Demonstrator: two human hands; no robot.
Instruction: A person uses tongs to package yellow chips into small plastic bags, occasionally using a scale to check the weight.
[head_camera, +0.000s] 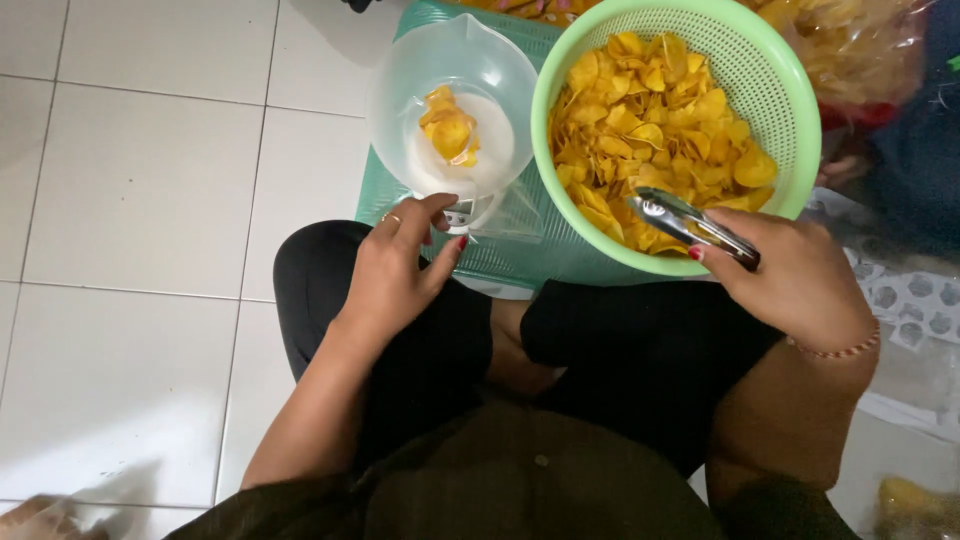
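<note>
Portioning of yellow chips (655, 120) is the step in hand, judged from the layout. The person sits cross-legged on a white tiled floor (140, 200). The right hand (800, 280) is closed around metal tongs (690, 225), whose tips lie at the near rim of the green perforated basket (790, 110) that holds the main supply of chips. Whether the tongs grip a chip cannot be told.

The left hand (400, 265) rests just below the clear plastic bowl (450, 100), thumb and fingers pinched on the edge of a clear plastic bag (500, 215) at the bowl's base. A small digital scale (460, 212) appears to sit under the bowl, mostly hidden. Only a few chips (448, 128) lie in the bowl. Bowl and basket stand side by side on a green lattice tray (520, 250).

The next move likely calls for closing the tongs on several chips and carrying them left over the bowl rim without spilling them.
</note>
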